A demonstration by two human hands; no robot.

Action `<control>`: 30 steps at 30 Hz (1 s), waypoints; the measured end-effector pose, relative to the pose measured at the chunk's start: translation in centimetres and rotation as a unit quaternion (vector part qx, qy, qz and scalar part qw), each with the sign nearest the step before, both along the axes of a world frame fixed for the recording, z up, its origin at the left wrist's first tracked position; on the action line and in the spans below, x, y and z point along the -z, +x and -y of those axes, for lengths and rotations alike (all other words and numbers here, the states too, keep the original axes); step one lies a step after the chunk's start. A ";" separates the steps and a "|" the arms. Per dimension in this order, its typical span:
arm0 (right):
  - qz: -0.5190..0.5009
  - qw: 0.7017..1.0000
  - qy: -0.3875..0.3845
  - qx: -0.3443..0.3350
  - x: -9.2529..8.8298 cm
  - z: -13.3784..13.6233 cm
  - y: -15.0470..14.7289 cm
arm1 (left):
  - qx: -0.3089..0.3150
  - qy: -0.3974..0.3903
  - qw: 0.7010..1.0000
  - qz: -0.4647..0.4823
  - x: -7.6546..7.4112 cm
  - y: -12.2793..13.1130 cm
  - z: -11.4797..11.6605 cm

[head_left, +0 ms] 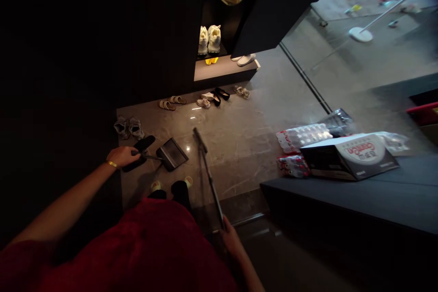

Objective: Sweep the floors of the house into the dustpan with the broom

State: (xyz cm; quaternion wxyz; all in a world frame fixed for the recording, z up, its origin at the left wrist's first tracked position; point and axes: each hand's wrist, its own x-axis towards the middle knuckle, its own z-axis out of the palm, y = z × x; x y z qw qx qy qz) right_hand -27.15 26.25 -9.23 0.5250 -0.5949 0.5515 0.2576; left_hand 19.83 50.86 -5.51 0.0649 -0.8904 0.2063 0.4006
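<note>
Left hand [123, 156] wrapped on dustpan [172, 154] handle; pan lies right; right hand [232, 242] gripping pole [210, 182]; pole slants far-left, nearer pan

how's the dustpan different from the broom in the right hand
The dustpan is a wide, flat dark scoop, while the broom shows mainly as a long thin shaft. The dustpan sits low by the left hand; the broom slants forward from the right hand. Both are dark and lie over the stone floor.
</note>
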 end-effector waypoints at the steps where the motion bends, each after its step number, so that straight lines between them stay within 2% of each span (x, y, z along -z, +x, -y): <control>1: -0.022 0.999 -0.029 0.005 0.4 1.8 0.8 | -0.003 0.001 1.000 -0.004 -0.2 -0.3 -0.4; 4: -0.043 0.989 -0.140 -0.026 2.4 8.3 5.3 | -0.023 0.007 1.000 -0.004 -0.8 -1.3 -1.6; 6: -0.070 0.983 -0.163 -0.058 4.0 11.9 8.8 | -0.036 0.014 0.999 0.005 -1.2 -2.0 -2.3; 8: -0.101 0.979 -0.157 -0.086 5.4 13.4 11.6 | -0.043 0.022 0.999 0.009 -1.4 -2.6 -2.8; 10: -0.121 0.976 -0.140 -0.114 6.3 12.2 12.7 | -0.049 0.026 0.998 0.010 -1.3 -2.9 -3.3; 12: -0.118 0.976 -0.118 -0.138 6.8 8.9 11.8 | -0.053 0.027 0.998 0.010 -1.2 -2.9 -3.8; 16: -0.002 0.990 -0.008 -0.138 6.2 1.0 6.5 | -0.041 0.022 0.999 -0.005 -0.7 -2.3 -4.8; 18: 0.055 0.990 0.051 -0.117 5.4 -1.7 3.8 | -0.030 0.016 0.999 -0.008 -0.3 -2.1 -5.2; 20: 0.069 0.990 0.076 -0.095 4.3 -3.4 1.5 | -0.017 0.008 1.000 -0.010 0.0 -2.0 -5.5; 23: 0.080 0.994 0.065 -0.037 2.4 -5.1 -1.4 | 0.007 0.003 1.000 -0.013 0.4 -2.2 -6.3; 26: 0.040 0.998 0.010 0.038 0.9 -5.8 -3.8 | 0.030 -0.001 0.999 -0.021 0.2 -2.5 -7.4; 28: -0.037 0.995 -0.042 0.080 0.4 -5.0 -4.7 | 0.042 -0.007 0.999 -0.019 -0.2 -2.9 -8.3; 30: -0.093 0.986 -0.096 0.104 0.3 -3.0 -4.8 | 0.053 -0.012 0.999 -0.007 -0.7 -3.2 -9.0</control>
